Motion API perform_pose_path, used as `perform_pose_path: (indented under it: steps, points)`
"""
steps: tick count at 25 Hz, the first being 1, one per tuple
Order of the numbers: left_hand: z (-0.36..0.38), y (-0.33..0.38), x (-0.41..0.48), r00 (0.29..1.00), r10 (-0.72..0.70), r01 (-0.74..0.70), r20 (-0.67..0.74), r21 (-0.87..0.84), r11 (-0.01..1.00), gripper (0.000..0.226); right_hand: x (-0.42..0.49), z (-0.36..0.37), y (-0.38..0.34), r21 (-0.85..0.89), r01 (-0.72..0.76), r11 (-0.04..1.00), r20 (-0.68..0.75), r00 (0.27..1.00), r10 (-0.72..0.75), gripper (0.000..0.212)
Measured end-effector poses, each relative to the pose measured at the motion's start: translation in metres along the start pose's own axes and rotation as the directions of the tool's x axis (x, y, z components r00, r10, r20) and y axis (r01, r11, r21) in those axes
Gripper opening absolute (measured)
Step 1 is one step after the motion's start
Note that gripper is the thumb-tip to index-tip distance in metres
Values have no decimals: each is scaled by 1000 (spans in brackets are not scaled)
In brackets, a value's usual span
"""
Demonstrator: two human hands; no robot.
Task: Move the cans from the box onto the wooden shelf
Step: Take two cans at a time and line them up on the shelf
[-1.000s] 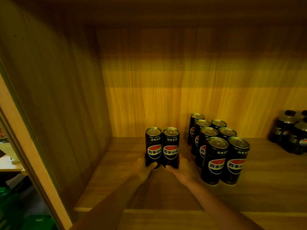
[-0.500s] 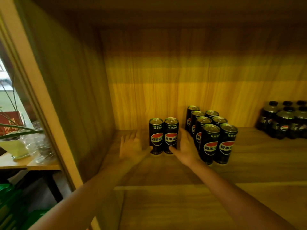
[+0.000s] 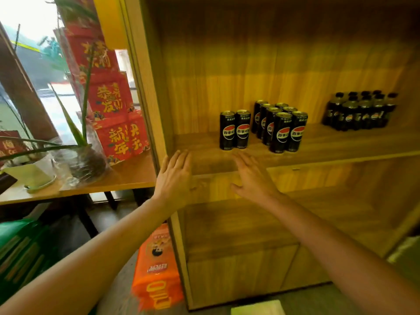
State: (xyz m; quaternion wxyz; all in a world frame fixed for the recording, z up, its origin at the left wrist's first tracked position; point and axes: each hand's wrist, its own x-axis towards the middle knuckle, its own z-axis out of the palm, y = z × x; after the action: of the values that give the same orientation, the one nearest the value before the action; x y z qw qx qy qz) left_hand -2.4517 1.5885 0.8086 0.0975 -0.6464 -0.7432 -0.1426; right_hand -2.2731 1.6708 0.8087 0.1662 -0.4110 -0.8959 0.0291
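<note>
Two black cola cans (image 3: 235, 130) stand side by side and upright on the wooden shelf (image 3: 336, 148). Just right of them stands a tight group of several more black cans (image 3: 280, 128). My left hand (image 3: 174, 177) hovers in front of the shelf's front edge, fingers spread, holding nothing. My right hand (image 3: 254, 178) is level with it, also spread and empty. Both hands are clear of the cans, below and in front of the pair. No box of cans is visible.
A pack of dark bottles (image 3: 360, 111) stands at the shelf's right. The cabinet's side panel (image 3: 145, 87) rises beside my left hand. Left of it, a table (image 3: 95, 185) carries potted plants (image 3: 75, 155) and red gift boxes (image 3: 109, 98). An orange package (image 3: 158, 267) lies on the floor.
Both hands let go of the two cans and pulled back out of the shelf toward me. The view has drawn back, showing the cabinet front, table and floor.
</note>
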Motion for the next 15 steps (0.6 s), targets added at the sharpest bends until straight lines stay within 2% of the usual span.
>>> perform_pose_path:
  steps: [4,8,12,15]
  points:
    - [19,-19,-52,1000,7,-8,-27,-29,1000,83,-41,32,-32,18,6,1000,51,999,-7,79]
    - [73,-30,-96,1000,-30,30,-4,-50,998,84,-69,89,-36,13,37,999,123,992,-39,82]
    - [175,-30,-149,995,-91,94,37,-59,994,85,-103,190,-21,39,77,996,198,977,-83,84]
    - [283,-28,-197,986,-140,147,92,-79,986,82,-141,294,5,49,95,994,241,965,-105,85]
